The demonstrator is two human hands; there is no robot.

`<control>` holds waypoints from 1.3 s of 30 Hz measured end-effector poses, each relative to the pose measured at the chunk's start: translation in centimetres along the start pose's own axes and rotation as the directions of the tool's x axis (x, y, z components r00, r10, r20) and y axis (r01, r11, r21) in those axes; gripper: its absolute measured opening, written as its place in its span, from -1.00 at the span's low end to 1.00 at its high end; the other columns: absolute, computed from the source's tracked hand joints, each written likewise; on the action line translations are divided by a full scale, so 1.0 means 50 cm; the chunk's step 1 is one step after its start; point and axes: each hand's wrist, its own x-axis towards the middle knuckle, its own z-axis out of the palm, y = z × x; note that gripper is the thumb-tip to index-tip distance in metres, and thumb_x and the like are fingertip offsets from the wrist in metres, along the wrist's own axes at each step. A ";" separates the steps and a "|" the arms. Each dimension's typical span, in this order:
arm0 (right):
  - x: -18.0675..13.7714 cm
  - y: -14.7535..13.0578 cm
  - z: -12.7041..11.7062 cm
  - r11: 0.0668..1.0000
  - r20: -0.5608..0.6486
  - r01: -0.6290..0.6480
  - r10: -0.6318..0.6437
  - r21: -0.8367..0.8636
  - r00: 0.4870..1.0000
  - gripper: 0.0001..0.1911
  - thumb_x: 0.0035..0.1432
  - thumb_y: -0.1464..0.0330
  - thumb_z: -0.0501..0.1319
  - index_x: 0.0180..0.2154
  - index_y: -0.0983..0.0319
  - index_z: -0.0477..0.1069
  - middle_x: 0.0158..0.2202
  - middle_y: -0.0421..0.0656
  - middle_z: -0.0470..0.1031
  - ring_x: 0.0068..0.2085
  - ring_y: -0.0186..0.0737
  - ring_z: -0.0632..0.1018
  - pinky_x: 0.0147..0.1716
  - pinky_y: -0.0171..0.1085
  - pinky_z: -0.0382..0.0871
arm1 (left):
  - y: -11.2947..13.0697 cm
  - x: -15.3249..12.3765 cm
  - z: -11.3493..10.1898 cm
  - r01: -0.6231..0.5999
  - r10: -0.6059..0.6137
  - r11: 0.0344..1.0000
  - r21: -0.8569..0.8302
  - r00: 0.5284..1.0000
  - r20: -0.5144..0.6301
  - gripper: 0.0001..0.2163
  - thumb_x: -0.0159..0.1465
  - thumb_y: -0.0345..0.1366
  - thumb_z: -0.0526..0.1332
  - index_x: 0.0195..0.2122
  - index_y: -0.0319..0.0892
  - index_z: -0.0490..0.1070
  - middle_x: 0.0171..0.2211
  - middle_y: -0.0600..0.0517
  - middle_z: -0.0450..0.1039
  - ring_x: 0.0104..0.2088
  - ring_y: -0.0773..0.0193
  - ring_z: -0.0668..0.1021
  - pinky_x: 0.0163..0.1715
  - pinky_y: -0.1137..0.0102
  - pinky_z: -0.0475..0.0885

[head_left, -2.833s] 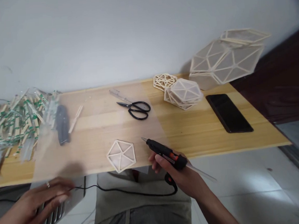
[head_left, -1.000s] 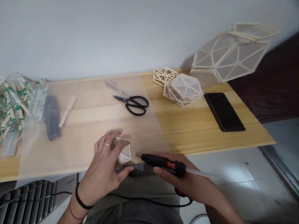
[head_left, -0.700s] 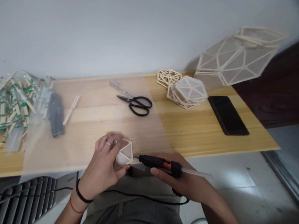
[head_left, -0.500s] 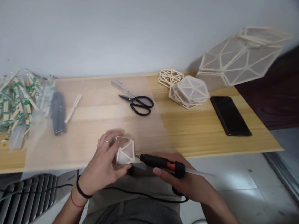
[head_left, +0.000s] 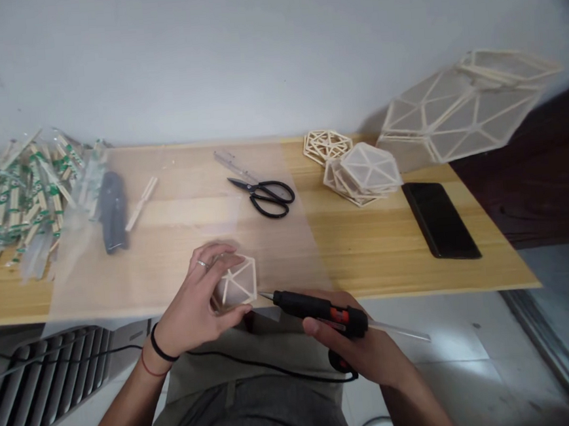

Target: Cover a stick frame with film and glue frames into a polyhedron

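Note:
Near the table's front edge, my left hand (head_left: 207, 294) is closed round a small hexagonal frame (head_left: 239, 284) of pale wooden strips with whitish panels. Thumb and fingers grip its opposite edges, and its left part is hidden under the hand. My right hand (head_left: 345, 326) is wrapped round a black hot glue gun (head_left: 316, 307) with a red part on its body. The gun's metal nozzle points left, close to the frame's right edge. A clear glue stick (head_left: 402, 332) sticks out of its back end.
Black-handled scissors (head_left: 267, 198) and a clear ruler (head_left: 234, 164) lie mid-table. Stacked hexagonal panels (head_left: 370, 169), open wooden frames (head_left: 327, 145), a large panelled structure (head_left: 468, 113) and a phone (head_left: 441, 220) are right. Wrapped chopsticks (head_left: 21, 194), a grey tool (head_left: 114, 213) and loose sticks (head_left: 140, 203) are left.
The frame has tilted in my left hand, so its panelled face shows more fully. My right hand with the glue gun has shifted slightly right.

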 end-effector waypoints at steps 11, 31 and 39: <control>0.002 0.006 0.003 1.000 0.021 0.028 -0.028 0.014 0.999 -0.67 0.32 0.06 0.25 -0.12 0.11 0.65 -0.35 -0.13 0.62 -0.28 -0.04 0.59 -0.33 -0.21 0.45 | -0.002 0.002 0.002 -0.021 0.021 1.000 -0.006 1.000 -0.008 -0.40 0.20 -0.28 0.46 0.22 -0.08 0.29 0.21 -0.19 0.29 0.27 -0.13 0.31 0.26 -0.07 0.31; -0.011 0.003 0.022 0.986 -0.179 -0.166 0.161 -0.009 0.971 -0.66 0.22 0.01 0.29 -0.20 0.08 0.65 -0.32 -0.14 0.63 -0.24 -0.04 0.61 -0.18 -0.14 0.52 | 0.002 0.003 0.009 -0.020 0.020 1.000 0.008 0.999 -0.029 -0.43 0.21 -0.32 0.45 0.21 -0.10 0.29 0.20 -0.19 0.31 0.28 -0.12 0.31 0.26 -0.09 0.32; -0.007 -0.002 0.019 0.980 -0.184 -0.197 0.192 -0.012 0.964 -0.65 0.19 0.03 0.31 -0.46 0.13 0.49 -0.49 -0.18 0.48 -0.27 -0.06 0.58 -0.19 -0.15 0.50 | 0.000 0.003 0.009 -0.029 0.029 0.999 0.013 0.999 -0.035 -0.42 0.20 -0.33 0.45 0.21 -0.08 0.28 0.20 -0.18 0.31 0.28 -0.13 0.31 0.26 -0.11 0.32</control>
